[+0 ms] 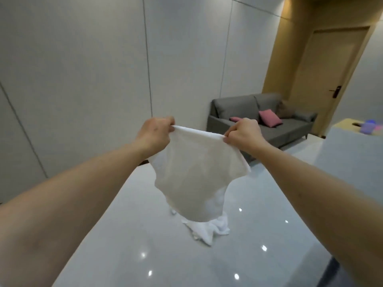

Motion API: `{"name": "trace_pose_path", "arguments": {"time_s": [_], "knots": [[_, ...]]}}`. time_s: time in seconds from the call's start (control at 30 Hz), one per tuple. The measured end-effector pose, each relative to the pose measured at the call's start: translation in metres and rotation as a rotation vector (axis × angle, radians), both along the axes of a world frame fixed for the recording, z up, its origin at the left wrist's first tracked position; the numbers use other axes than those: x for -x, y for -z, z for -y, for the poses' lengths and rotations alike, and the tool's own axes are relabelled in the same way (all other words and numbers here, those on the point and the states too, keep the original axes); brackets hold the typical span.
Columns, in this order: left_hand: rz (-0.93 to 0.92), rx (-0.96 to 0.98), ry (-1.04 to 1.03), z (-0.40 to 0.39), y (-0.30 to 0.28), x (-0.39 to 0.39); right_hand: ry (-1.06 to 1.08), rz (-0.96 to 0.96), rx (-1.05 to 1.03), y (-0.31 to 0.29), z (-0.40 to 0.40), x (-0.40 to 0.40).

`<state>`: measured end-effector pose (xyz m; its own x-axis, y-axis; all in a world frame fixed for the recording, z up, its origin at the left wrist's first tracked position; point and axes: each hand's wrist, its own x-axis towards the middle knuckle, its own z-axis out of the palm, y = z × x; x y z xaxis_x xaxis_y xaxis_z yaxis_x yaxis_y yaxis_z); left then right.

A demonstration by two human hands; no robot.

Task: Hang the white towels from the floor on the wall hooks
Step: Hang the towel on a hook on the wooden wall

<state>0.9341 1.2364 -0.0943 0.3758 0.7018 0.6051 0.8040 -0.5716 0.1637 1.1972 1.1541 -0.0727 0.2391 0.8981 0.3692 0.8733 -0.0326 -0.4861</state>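
A white towel (194, 175) hangs in the air in front of me, stretched by its top edge between both hands. My left hand (154, 134) pinches the left corner and my right hand (243, 132) pinches the right corner. Below it, more white towels (209, 229) lie crumpled in a heap on the glossy grey floor, partly hidden behind the held towel. No wall hooks show in this view.
A pale panelled wall (83, 79) runs along the left. A grey sofa (288, 129) with pink cushions stands at the back right, beside a wooden door (327, 79). A white-covered table (352, 154) is at the right edge.
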Motion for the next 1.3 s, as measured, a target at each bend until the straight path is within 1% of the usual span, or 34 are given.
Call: {"name": "trace_pose_path", "arguments": {"time_s": [0.17,0.23,0.33,0.53,0.6,0.67,0.73,0.87,0.97,1.03,1.2,1.3], "knots": [[0.008,0.038,-0.241,-0.013,-0.008,0.137,-0.228,-0.031,0.105,-0.019,-0.075,0.135],[0.018,0.047,-0.331,-0.011,-0.01,0.189,-0.305,-0.071,0.113,-0.02,-0.103,0.186],[-0.009,0.083,-0.481,-0.004,-0.013,0.272,-0.472,-0.075,0.142,-0.014,-0.144,0.275],[-0.037,0.169,-0.817,0.005,-0.023,0.427,-0.88,0.001,0.201,-0.012,-0.215,0.453],[-0.032,0.178,-0.898,0.009,-0.03,0.47,-0.991,0.028,0.209,-0.017,-0.235,0.509],[-0.041,0.182,-0.978,0.014,-0.04,0.512,-1.087,0.085,0.176,-0.023,-0.252,0.568],[-0.027,0.172,-1.076,0.023,-0.048,0.55,-1.164,0.135,0.099,-0.025,-0.262,0.628],[0.03,0.171,-1.271,0.052,-0.055,0.61,-1.262,0.137,-0.024,-0.023,-0.257,0.732],[0.083,0.146,-1.39,0.081,-0.058,0.646,-1.339,0.041,-0.065,-0.025,-0.239,0.801],[0.113,0.103,-1.469,0.098,-0.06,0.671,-1.378,-0.033,-0.078,-0.028,-0.221,0.843],[0.203,-0.052,-1.62,0.144,-0.071,0.739,-1.517,-0.038,-0.222,-0.035,-0.171,0.934],[0.188,-0.112,-1.687,0.181,-0.079,0.785,-1.636,-0.029,-0.297,-0.038,-0.143,0.986]]}}
